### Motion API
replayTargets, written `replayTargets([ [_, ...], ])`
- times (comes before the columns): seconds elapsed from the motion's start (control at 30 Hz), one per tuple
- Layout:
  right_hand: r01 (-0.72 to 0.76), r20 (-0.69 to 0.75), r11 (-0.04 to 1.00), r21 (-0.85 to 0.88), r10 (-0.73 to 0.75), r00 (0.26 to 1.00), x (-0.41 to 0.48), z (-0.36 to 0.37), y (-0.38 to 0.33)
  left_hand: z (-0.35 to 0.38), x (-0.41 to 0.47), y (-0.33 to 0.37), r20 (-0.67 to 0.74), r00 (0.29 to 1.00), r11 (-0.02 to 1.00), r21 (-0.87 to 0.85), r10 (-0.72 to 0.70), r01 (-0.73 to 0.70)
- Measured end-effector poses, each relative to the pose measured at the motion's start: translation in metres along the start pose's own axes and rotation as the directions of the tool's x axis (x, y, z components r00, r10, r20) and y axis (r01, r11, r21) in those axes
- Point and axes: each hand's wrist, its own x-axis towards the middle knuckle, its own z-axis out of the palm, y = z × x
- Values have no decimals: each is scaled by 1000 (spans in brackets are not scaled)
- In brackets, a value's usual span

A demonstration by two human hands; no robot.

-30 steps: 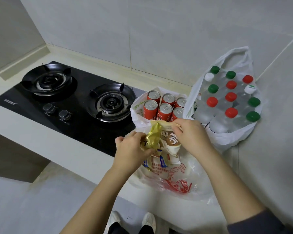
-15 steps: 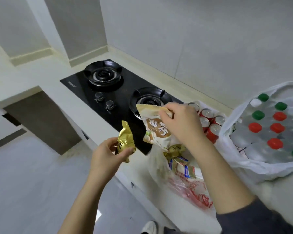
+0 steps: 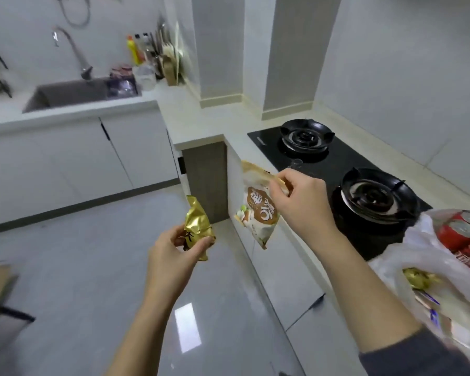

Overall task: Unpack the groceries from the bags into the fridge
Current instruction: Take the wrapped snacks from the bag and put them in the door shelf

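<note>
Centre of frame: the left hand [image 3: 171, 256] grips a crinkled gold foil packet [image 3: 197, 226], while the right hand [image 3: 299, 202] pinches the top edge of a cream-and-brown snack pouch [image 3: 258, 210]. Both packets hang above the grey floor, beside the black gas hob [image 3: 337, 169]; the translucent plastic grocery bag [image 3: 429, 253] sits at lower right.

The worktop [image 3: 206, 123] was white and ran in an L: one leg along the far left wall, the other down the right side.

- Far left leg: a sink [image 3: 65, 95] was set into it, with a curved tap [image 3: 73, 50] behind. A group of bottles [image 3: 139, 50] and a clear container [image 3: 147, 77] stood in the far corner, to the right of the sink.
- Right leg: a black hob [image 3: 337, 164] was set flush into it, with a far burner [image 3: 305, 135] and a near burner [image 3: 377, 196].
- Near right: a white plastic bag [image 3: 418, 248] lay just beside the near burner, holding red cans [image 3: 461, 234].
</note>
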Motion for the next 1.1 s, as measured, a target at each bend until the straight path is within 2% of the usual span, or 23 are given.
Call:
replayTargets([
  [0.23, 67, 144, 994, 86, -79, 986, -19, 113, -92, -132, -20, -58, -213, 974, 997, -36, -81, 75],
  [0.5, 288, 252, 924, 251, -350, 902, -23, 191, -214, -253, -56, -85, -480, 872, 994, -3, -98, 110],
  [0.63, 346, 291, 862, 371, -462, 838, -22, 220, -268, -300, -74, -90, -605, 794, 992, 45, -67, 118],
  [0.77, 393, 252, 762, 515, -573, 780, -14, 236, -328, -345, -80, -90, -692, 721, 981, 124, -24, 152],
  [0.93, 362, 223, 640, 677, -648, 729, 9, 249, -394, -392, -72, -66, -745, 663, 969, 209, 73, 128],
  [1.1, 282, 155, 496, 821, -669, 727, 46, 249, -456, -439, -53, -21, -757, 634, 967, 248, 159, 55],
])
